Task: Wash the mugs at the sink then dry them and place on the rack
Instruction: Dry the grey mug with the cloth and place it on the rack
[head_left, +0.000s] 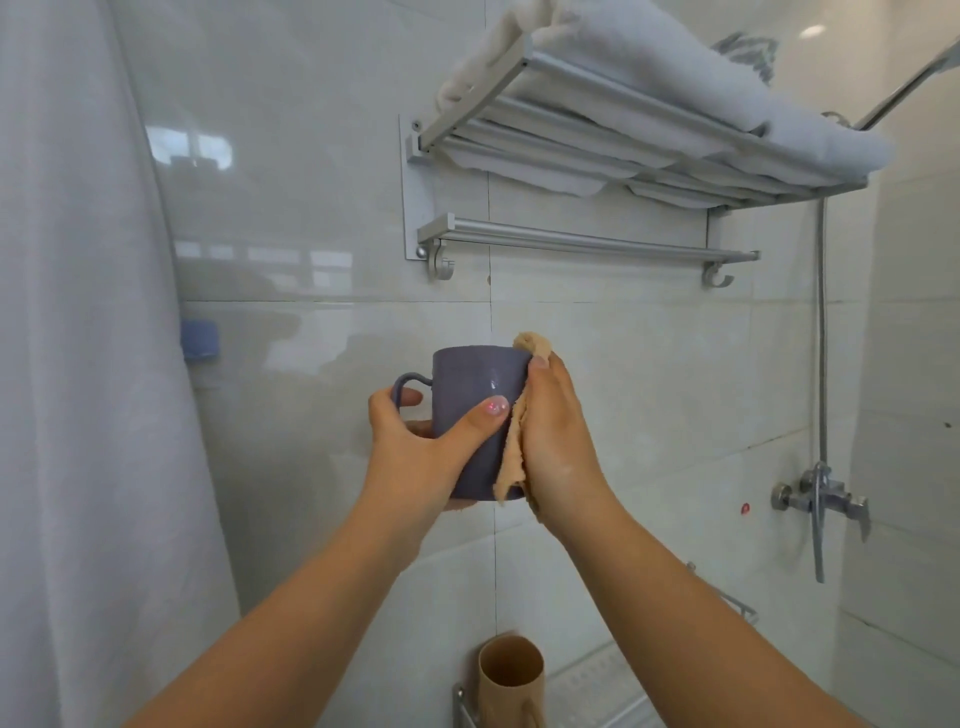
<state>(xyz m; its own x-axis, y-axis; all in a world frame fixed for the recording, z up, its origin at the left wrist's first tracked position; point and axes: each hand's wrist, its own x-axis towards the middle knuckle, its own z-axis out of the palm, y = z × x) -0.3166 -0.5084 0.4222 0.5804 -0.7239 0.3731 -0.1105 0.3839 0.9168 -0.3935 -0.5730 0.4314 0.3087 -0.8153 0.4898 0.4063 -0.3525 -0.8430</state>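
Note:
A purple mug (470, 387) is held upright in front of the tiled wall, its handle pointing left. My left hand (421, 447) grips it from the left, thumb across the front and fingers behind near the handle. My right hand (556, 441) presses a tan cloth (511, 452) against the mug's right side, and the cloth's top corner sticks up past the rim. A tan mug (511, 675) stands on a metal rack (597, 691) at the bottom of the view.
A wall-mounted towel rack (587, 241) with folded white towels (675, 78) hangs above the mug. A shower valve (821, 496) and hose are at the right. A white curtain (78, 364) fills the left side.

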